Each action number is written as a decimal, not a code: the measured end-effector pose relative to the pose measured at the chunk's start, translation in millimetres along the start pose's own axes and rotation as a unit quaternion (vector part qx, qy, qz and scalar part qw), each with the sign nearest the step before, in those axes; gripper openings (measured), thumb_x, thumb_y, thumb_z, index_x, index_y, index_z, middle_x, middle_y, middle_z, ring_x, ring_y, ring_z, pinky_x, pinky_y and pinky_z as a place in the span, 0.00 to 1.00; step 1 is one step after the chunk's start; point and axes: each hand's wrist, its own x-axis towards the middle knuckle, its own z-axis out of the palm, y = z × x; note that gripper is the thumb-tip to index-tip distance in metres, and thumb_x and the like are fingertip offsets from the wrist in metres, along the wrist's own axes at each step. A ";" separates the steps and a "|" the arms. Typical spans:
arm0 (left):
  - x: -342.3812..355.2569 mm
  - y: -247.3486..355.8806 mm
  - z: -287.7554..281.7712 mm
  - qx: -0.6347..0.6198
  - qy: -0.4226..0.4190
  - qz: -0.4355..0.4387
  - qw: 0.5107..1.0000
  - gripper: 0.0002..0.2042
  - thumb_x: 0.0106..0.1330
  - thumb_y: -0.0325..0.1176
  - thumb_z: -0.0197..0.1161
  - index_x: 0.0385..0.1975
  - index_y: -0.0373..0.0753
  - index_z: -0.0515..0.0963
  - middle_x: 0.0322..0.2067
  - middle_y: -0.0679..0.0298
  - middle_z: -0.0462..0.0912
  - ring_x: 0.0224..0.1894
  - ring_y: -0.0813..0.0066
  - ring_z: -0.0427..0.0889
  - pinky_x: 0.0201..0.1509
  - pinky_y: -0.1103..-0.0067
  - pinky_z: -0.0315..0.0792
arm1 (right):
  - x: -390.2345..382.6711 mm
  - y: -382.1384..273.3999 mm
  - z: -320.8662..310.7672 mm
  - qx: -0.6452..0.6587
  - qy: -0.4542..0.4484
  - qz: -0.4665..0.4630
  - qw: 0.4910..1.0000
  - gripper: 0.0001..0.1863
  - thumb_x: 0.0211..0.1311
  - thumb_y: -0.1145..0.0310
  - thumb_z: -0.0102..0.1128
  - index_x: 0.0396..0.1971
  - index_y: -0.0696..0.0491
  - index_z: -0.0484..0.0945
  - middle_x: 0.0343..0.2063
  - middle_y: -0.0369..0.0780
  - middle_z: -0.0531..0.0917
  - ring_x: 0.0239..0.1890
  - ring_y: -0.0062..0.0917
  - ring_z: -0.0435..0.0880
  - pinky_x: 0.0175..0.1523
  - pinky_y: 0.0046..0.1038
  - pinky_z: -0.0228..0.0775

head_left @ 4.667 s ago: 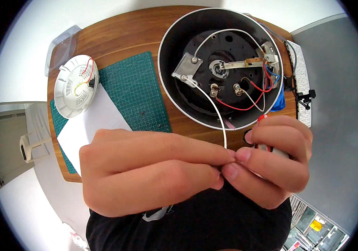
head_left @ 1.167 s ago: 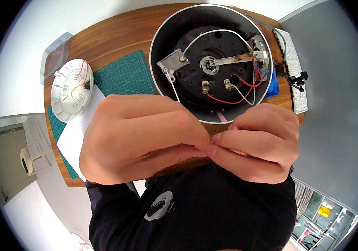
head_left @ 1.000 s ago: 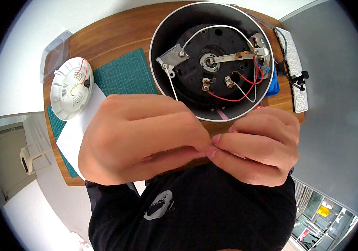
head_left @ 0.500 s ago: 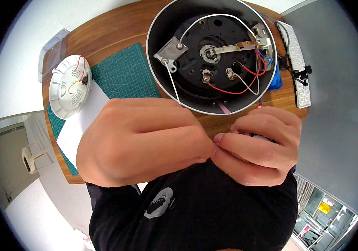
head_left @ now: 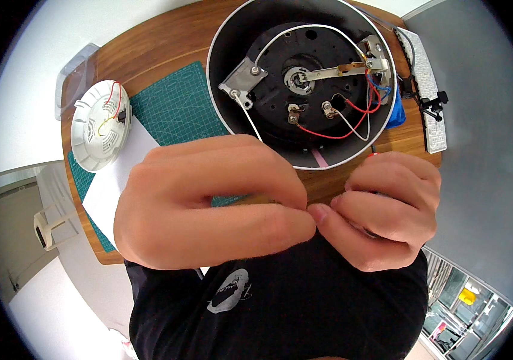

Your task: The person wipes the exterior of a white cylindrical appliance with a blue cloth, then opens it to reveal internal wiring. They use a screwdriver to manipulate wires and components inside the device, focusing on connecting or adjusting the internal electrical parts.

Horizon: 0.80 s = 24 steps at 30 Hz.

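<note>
My left hand (head_left: 214, 204) and my right hand (head_left: 388, 210) are raised close to my chest, their fingertips meeting. Each is closed in a pinch; whatever the fingers hold is hidden. Just beyond them lies a round dark metal appliance base (head_left: 352, 157), open side up. Inside it are a silvery metal plate (head_left: 246, 77), a long metal strip (head_left: 328, 73), red wires (head_left: 325, 135) and white wires (head_left: 310, 27). One white wire (head_left: 249, 117) runs from the plate over the rim and out of sight behind my left hand.
At the left lies a white vented round cover (head_left: 91, 123) with thin wires, beside a green cutting mat (head_left: 178, 99) and white paper (head_left: 109, 192). A clear plastic tray (head_left: 67, 84) stands behind. To the right are a blue item (head_left: 396, 114) and a long white strip (head_left: 427, 90) with a black clamp (head_left: 433, 108).
My left index finger has lifted and arched, opening a gap above the thumb. My right hand has shifted slightly right. The fingertips still meet.
</note>
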 end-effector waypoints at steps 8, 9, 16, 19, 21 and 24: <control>-1.0 6.0 1.9 -0.011 0.053 -0.069 0.996 0.13 0.53 0.14 0.82 0.36 0.29 0.86 0.36 0.47 0.92 0.38 0.60 0.94 0.39 0.76 0.89 | 4.3 9.4 -1.3 0.029 -0.009 -0.008 1.000 0.19 0.46 0.69 0.84 0.41 0.56 0.89 0.34 0.37 0.82 0.28 0.28 0.83 0.26 0.25 0.72; -0.6 4.9 1.6 -0.010 0.054 -0.071 0.996 0.14 0.51 0.13 0.83 0.35 0.29 0.86 0.36 0.47 0.92 0.37 0.61 0.95 0.38 0.76 0.88 | 3.3 9.2 -1.9 0.028 -0.012 -0.002 1.000 0.20 0.47 0.68 0.85 0.41 0.56 0.89 0.34 0.37 0.82 0.28 0.28 0.83 0.26 0.25 0.72; -0.5 10.7 2.6 0.028 0.062 -0.081 0.994 0.14 0.50 0.15 0.84 0.34 0.30 0.87 0.36 0.49 0.93 0.36 0.63 0.95 0.38 0.77 0.88 | 8.6 7.7 -5.7 0.027 -0.027 0.025 0.999 0.22 0.43 0.69 0.87 0.40 0.56 0.90 0.30 0.36 0.82 0.26 0.27 0.83 0.26 0.25 0.72; 0.2 9.6 1.2 0.039 0.054 -0.073 0.995 0.14 0.51 0.15 0.83 0.36 0.30 0.88 0.36 0.49 0.93 0.37 0.63 0.95 0.39 0.77 0.88 | 8.4 6.0 -2.5 0.042 -0.022 0.042 0.998 0.21 0.41 0.73 0.87 0.39 0.57 0.89 0.29 0.36 0.83 0.25 0.27 0.82 0.26 0.25 0.72; -0.3 5.8 2.0 0.037 0.057 -0.061 0.996 0.13 0.52 0.15 0.82 0.37 0.29 0.88 0.36 0.49 0.93 0.38 0.63 0.95 0.39 0.77 0.88 | 8.0 7.6 -0.7 0.046 -0.014 0.038 0.998 0.21 0.41 0.76 0.87 0.39 0.57 0.89 0.29 0.37 0.83 0.24 0.28 0.82 0.26 0.25 0.72; -2.7 9.4 -1.3 0.060 0.051 -0.062 0.995 0.12 0.54 0.15 0.80 0.38 0.28 0.89 0.36 0.49 0.93 0.39 0.62 0.95 0.39 0.76 0.87 | 10.8 11.4 0.8 0.050 -0.013 0.032 0.998 0.22 0.41 0.81 0.86 0.40 0.59 0.88 0.30 0.39 0.84 0.25 0.28 0.82 0.25 0.26 0.72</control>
